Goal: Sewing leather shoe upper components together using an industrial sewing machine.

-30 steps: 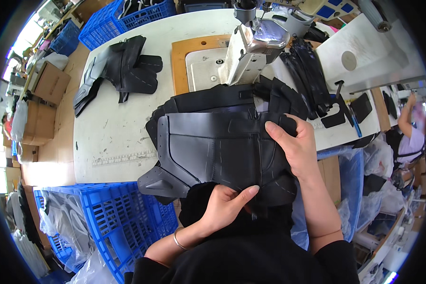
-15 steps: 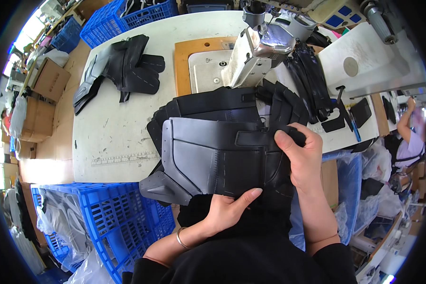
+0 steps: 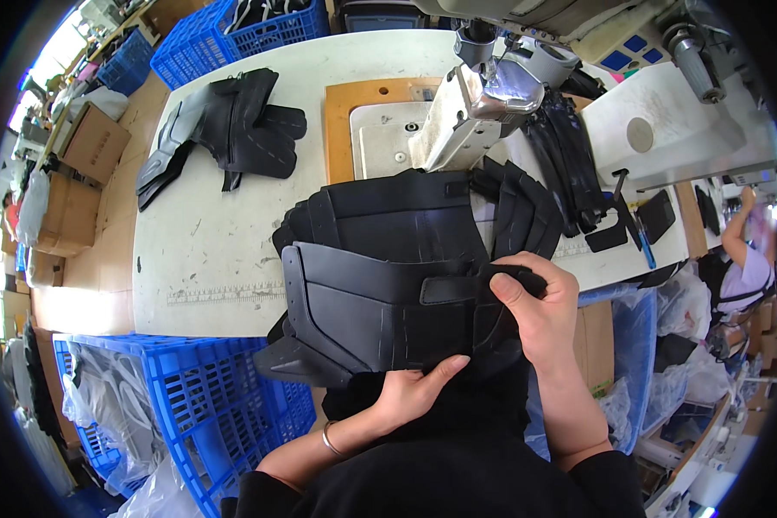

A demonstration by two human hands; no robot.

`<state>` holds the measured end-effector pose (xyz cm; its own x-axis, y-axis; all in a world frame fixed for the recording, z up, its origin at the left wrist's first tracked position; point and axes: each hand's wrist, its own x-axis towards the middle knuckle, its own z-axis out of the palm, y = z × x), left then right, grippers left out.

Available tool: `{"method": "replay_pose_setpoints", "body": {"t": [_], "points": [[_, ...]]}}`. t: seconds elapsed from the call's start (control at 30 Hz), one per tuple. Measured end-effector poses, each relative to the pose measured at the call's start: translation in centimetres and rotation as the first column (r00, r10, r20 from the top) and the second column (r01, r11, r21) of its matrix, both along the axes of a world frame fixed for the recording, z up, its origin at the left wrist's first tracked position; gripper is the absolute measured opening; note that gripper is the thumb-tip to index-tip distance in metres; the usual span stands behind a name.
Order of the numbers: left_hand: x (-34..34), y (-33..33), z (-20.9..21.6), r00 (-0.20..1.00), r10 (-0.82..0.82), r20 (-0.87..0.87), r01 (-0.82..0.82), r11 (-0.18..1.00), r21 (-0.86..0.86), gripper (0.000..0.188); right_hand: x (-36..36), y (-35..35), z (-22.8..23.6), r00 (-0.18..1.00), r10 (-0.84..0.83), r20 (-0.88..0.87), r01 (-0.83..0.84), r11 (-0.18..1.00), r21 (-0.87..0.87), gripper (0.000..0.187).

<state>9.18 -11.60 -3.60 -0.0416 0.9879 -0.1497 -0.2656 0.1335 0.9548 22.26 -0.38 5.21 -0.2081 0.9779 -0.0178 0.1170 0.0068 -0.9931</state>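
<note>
Before you is one white table (image 3: pixel 207 233), and on it stands one sewing machine (image 3: pixel 460 129). One blue crate (image 3: pixel 159 388) is beside the table, at your lower left. At the near table edge, in front of the machine, you hold one black panel (image 3: pixel 354 298). Behind it are more black pieces (image 3: pixel 388 207); they overlap, so I cannot tell their number. Your two hands both grip the panel: the right hand (image 3: pixel 540 306) pinches its right end, and the left hand (image 3: pixel 410 393) clasps its lower edge, one thumb above, the fingers mostly hidden. One bracelet (image 3: pixel 329 439) circles your left wrist.
</note>
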Motion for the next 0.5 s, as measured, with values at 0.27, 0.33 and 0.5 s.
{"method": "replay_pose_setpoints", "body": {"t": [0.27,0.33,0.5], "points": [[-0.1,-0.7,1.3,0.992,-0.028,0.124,0.047,0.988,-0.15,0.023,0.3,0.4,-0.5,0.998,-0.013,-0.054,0.012,1.0,-0.009,0.018],[0.0,-0.7,1.5,0.981,0.046,0.191,-0.014,0.987,-0.162,0.024,0.5,0.5,-0.6,0.998,0.006,-0.068,-0.008,0.999,-0.038,0.019],[-0.3,0.1,2.3,0.97,0.143,0.195,-0.123,0.986,-0.111,0.026,0.3,0.3,-0.6,0.991,0.007,-0.133,-0.019,0.996,-0.088,0.017]]}}
